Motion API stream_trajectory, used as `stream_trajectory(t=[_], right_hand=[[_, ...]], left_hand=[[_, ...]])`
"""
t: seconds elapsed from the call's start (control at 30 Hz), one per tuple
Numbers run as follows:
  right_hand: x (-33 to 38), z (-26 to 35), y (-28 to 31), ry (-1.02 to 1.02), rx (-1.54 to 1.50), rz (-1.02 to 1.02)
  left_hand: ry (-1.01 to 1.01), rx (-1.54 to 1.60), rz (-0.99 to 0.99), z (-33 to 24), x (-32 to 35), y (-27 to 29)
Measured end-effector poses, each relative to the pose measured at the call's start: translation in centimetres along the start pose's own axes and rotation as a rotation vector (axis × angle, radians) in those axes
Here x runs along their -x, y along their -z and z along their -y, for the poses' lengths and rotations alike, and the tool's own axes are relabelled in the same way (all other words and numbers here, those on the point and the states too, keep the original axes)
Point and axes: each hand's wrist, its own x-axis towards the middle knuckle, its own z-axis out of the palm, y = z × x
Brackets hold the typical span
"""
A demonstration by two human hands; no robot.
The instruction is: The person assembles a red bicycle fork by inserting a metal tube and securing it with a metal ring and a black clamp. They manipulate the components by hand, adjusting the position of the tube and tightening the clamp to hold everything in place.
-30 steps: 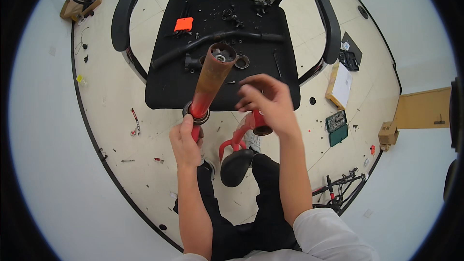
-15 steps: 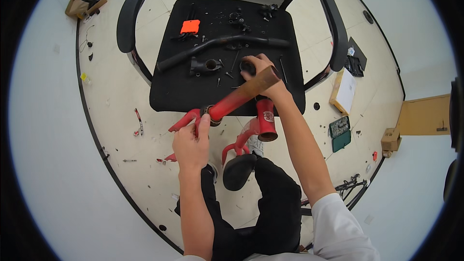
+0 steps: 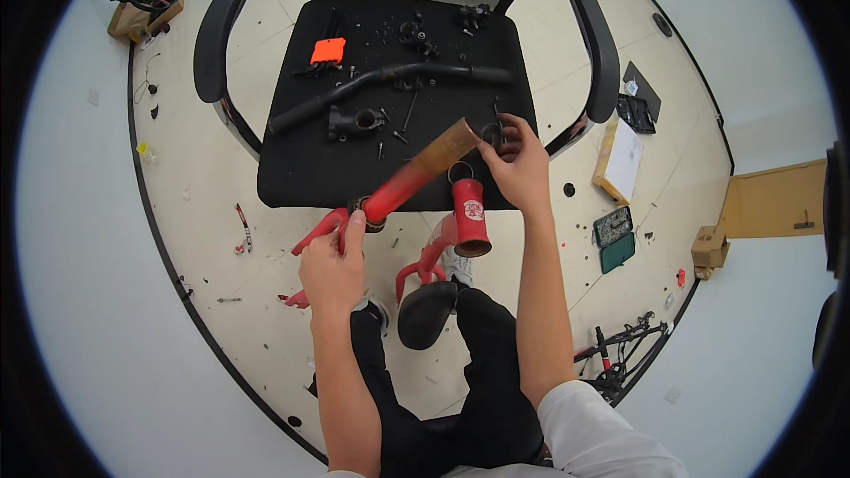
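Fingers of the left hand (image 3: 332,270) gripped the red fork (image 3: 412,181) at its crown, its tube slanting over the black chair seat (image 3: 301,168); the right hand (image 3: 518,164) pinched a small ring (image 3: 492,134) at the tube's upper end.

Bright, even indoor light, soft shadows, sharp centre, strong fisheye bending and dark corners.
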Motion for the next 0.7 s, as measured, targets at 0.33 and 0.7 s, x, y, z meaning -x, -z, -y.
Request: stream_trajectory(t=[0.33,0.7], right_hand=[[1.0,0.3,-1.2,-0.064,0.291,0.222],[0.7,0.5,-1.4,0.057,0.182,-0.038]], left_hand=[[0.050,0.005,0.016,-0.2,-0.5,0.3],[0.079,-0.042,0.022,0.1,-0.4,0.8]])
